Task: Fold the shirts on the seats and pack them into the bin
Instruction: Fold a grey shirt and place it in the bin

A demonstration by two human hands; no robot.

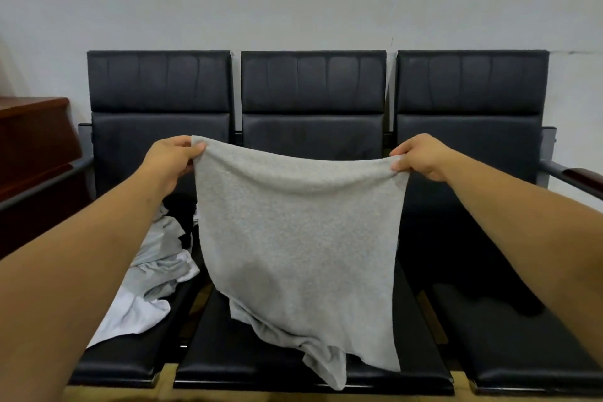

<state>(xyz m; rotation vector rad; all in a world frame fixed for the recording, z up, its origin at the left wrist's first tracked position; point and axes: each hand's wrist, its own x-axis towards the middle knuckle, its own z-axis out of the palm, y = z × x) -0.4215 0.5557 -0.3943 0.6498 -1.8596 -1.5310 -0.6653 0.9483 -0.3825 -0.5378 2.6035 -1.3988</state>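
A grey shirt point(300, 238) hangs in the air over the middle seat point(228, 352) of a row of three black seats. My left hand point(171, 158) pinches its top left corner and my right hand point(421, 157) pinches its top right corner. The top edge sags between them. The shirt's lower end lies crumpled on the middle seat's front. A heap of light grey, white and black shirts point(153, 271) lies on the left seat point(124, 359), partly hidden by my left arm. No bin is in view.
The right seat point(522, 346) holds something dark and hard to make out. Metal armrests point(567, 173) stick out at both ends of the row. A brown wooden cabinet point(32, 147) stands at the left against the white wall.
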